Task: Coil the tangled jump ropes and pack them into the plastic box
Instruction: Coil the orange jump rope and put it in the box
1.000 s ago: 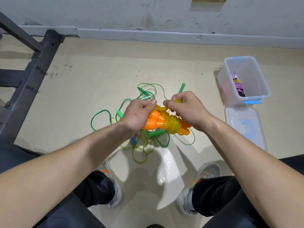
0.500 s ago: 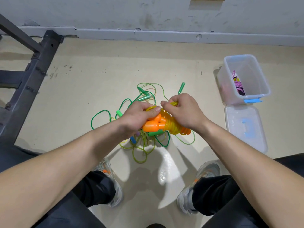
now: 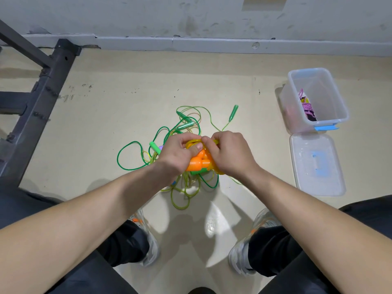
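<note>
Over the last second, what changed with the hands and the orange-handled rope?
The right hand, still gripping the yellow rope, slid left over its coil to meet the left hand, which still grips the orange handles. Green tangle, plastic box and lid stayed put.

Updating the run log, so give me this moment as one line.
phase: coiling | left hand: grips orange handles | right hand: pinches yellow rope | green ropes: tangled on floor | plastic box: open, pink rope inside
</note>
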Available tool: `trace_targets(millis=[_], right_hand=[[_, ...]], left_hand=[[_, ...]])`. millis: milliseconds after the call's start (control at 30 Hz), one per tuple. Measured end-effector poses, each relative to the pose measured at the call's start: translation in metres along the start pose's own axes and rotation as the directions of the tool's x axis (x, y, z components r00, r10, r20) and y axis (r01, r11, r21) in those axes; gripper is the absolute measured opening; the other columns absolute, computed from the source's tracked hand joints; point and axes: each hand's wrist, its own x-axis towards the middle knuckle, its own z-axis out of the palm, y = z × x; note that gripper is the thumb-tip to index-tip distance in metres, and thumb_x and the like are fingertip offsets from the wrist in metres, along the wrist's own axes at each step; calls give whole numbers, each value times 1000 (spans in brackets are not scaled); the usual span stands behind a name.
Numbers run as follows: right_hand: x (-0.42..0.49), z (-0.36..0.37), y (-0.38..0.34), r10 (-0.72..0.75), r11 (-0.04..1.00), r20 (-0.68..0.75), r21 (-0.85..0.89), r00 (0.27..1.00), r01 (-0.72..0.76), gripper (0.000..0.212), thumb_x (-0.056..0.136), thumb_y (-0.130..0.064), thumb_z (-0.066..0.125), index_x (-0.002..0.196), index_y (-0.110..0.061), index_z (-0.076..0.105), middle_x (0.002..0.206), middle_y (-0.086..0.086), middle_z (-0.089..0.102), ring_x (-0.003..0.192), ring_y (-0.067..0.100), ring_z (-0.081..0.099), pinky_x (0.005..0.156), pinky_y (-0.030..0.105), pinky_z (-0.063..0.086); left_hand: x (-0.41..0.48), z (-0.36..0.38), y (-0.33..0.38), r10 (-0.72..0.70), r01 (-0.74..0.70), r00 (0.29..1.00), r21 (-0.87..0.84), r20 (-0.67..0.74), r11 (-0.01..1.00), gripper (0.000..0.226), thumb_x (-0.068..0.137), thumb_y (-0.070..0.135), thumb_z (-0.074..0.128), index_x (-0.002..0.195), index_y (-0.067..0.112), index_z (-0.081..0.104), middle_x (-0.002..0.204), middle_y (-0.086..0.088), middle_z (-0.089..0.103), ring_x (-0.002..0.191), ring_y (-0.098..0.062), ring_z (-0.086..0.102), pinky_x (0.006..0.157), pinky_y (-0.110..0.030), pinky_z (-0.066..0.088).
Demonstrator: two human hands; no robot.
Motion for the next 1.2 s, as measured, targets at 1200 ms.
trace_targets(millis=[1200], right_hand=[[-13, 16, -9, 185, 622, 165, 744, 969, -246, 24, 95, -24, 69, 115, -15, 61, 82, 3, 62, 68, 5, 65, 58, 23, 50]], left_hand=[[3, -7, 19, -13, -32, 988, -287, -153, 957, 35, 72, 49, 84, 92, 22, 77, 97, -7, 75, 85, -26, 70, 84, -57, 56]])
